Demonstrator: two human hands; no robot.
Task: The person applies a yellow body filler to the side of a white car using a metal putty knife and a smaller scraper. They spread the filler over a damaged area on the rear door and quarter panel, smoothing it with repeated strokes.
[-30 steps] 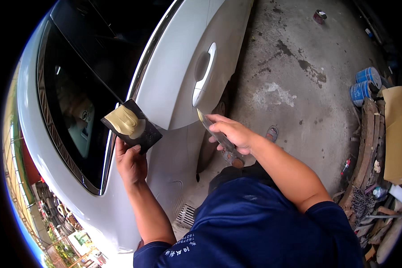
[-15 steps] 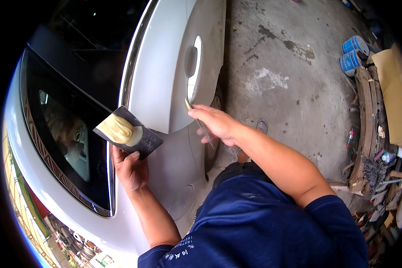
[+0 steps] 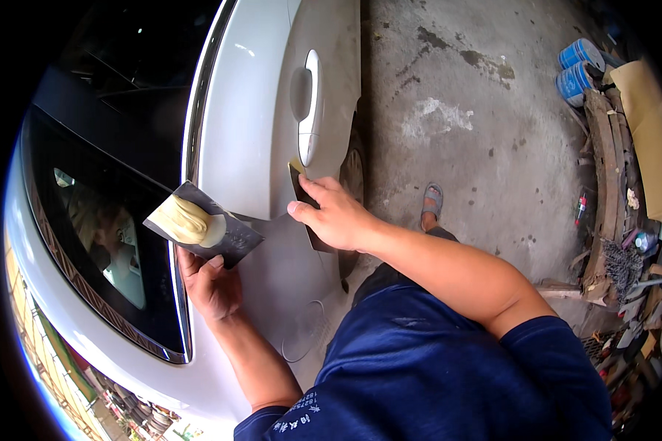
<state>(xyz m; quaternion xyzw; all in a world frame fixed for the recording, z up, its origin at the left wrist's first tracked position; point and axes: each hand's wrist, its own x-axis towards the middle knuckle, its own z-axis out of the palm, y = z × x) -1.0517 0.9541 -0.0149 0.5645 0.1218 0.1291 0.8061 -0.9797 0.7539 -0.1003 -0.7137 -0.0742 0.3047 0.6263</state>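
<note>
My left hand (image 3: 213, 287) grips the lower edge of a dark flat putty spreader (image 3: 237, 240), thumb on top. A thick mound of cream-yellow putty (image 3: 182, 222) covers much of its upper face. In my right hand (image 3: 336, 217) is a thin dark scraper (image 3: 296, 178), pinched between thumb and fingers, with yellowish putty along its tip. That tip is at the silver car door (image 3: 246, 140), just below the door handle (image 3: 310, 103); whether it touches the panel I cannot tell.
Dark side windows (image 3: 96, 220) of the car lie to the left. Stained concrete floor (image 3: 485, 162) runs along the right, where my sandaled foot (image 3: 432, 202) stands. Farther right are blue cans (image 3: 575, 81), a cardboard sheet (image 3: 643, 140), and piled wood and scraps.
My right hand has turned, so the scraper's dark flat face now shows. It sits slightly lower and farther left in view. My left hand still holds the putty-loaded spreader. More of my foot shows.
</note>
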